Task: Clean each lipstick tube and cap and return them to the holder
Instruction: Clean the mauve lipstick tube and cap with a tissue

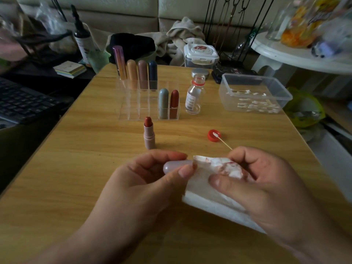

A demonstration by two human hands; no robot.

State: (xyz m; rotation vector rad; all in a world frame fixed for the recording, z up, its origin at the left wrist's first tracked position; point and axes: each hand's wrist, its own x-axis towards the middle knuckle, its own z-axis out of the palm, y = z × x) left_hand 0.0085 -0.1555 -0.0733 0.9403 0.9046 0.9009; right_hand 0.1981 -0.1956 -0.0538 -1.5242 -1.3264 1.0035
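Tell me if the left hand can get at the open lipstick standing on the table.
Probably yes: the lipstick stands just beyond the left hand, nothing between, but that hand grips the cap.

No legible text, print on clear bottle (pixel 192 98) too small, lettering on snack bag (pixel 312 18) blurred

Dim, soft light; edges blurred, warped; corners dark.

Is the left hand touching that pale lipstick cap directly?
Touching. The head view shows the left hand pinching the pale cap between thumb and fingers; the tissue wraps only its other end.
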